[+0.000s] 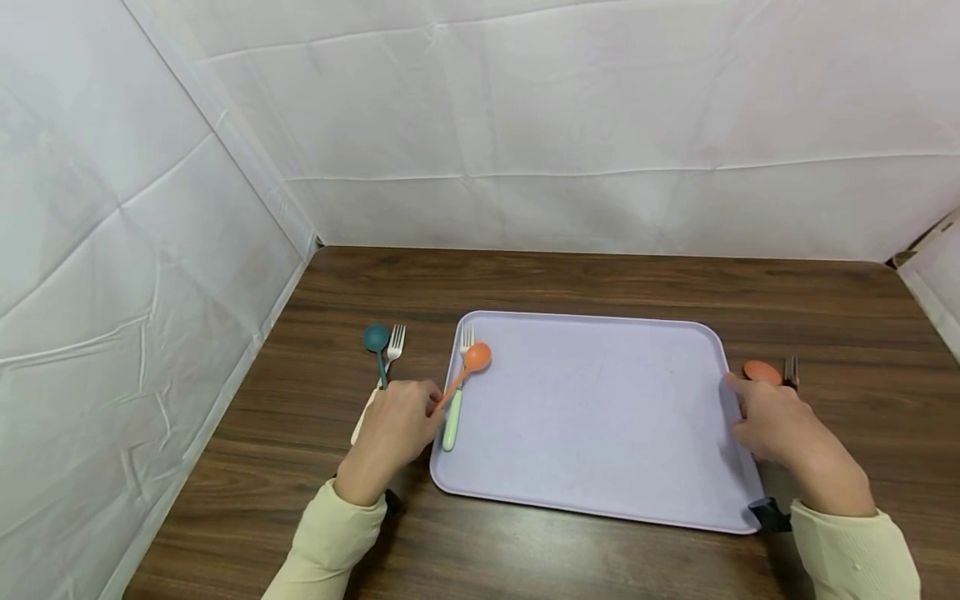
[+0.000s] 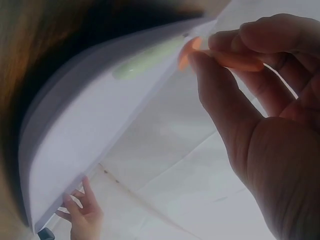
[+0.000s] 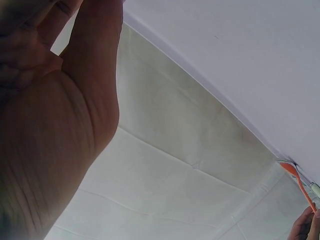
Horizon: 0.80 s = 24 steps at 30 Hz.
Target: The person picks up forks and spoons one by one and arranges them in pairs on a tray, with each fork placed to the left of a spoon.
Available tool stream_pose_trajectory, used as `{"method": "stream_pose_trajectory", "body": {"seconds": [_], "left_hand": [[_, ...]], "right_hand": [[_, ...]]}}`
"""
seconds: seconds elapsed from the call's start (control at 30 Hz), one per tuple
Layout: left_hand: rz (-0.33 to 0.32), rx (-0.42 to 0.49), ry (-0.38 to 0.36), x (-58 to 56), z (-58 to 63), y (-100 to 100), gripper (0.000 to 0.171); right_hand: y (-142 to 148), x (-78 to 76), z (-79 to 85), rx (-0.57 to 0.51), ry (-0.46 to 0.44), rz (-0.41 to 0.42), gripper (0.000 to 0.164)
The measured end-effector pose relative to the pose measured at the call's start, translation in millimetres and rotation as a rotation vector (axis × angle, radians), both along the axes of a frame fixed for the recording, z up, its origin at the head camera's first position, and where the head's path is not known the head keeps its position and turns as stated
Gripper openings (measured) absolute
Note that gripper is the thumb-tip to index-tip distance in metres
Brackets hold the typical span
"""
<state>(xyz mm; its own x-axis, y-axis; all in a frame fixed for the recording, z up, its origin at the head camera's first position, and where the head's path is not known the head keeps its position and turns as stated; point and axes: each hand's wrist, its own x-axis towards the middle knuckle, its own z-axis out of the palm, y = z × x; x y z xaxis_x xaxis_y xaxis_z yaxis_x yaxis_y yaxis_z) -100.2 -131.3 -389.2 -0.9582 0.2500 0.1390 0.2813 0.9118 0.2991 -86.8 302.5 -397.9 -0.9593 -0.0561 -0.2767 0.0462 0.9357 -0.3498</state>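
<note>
My left hand (image 1: 401, 417) pinches the handle of an orange spoon (image 1: 477, 357) between thumb and fingers. The spoon's bowl reaches over the left edge of a pale lilac tray (image 1: 592, 417). Beneath it, a fork with a light green handle (image 1: 452, 421) lies along the tray's left side. Left of the tray, next to this hand, are a teal spoon (image 1: 377, 338) and a fork with a cream handle (image 1: 397, 337), partly covered. At the tray's right rim rests my right hand (image 1: 780, 425), its thumb side against the edge and its fingertips mostly hidden.
Just beyond the right hand lie another orange spoon (image 1: 761, 372) and a dark fork (image 1: 791, 371), their handles hidden. Everything stands on a dark wooden table (image 1: 555, 279). White sheeting (image 1: 600, 125) rises at the back and left.
</note>
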Motion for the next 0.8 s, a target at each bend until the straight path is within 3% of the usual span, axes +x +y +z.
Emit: {"method": "stream_pose_trajectory", "body": {"seconds": [0.23, 0.4, 0.63, 0.8], "left_hand": [[-0.028, -0.016, -0.007, 0.3, 0.1, 9, 0.007], [-0.015, -0.082, -0.038, 1.7, 1.8, 14, 0.021], [-0.058, -0.119, -0.027, 2.4, -1.8, 23, 0.038], [-0.128, -0.094, 0.011, 5.1, -7.6, 32, 0.02]], "right_hand": [[-1, 0.2, 1.9, -0.023, -0.018, -0.012, 0.065], [1, -0.3, 1.3, -0.01, -0.002, -0.002, 0.065], [1, -0.7, 0.4, 0.006, 0.017, 0.01, 0.065], [1, -0.4, 0.9, 0.009, 0.013, 0.01, 0.064]]}}
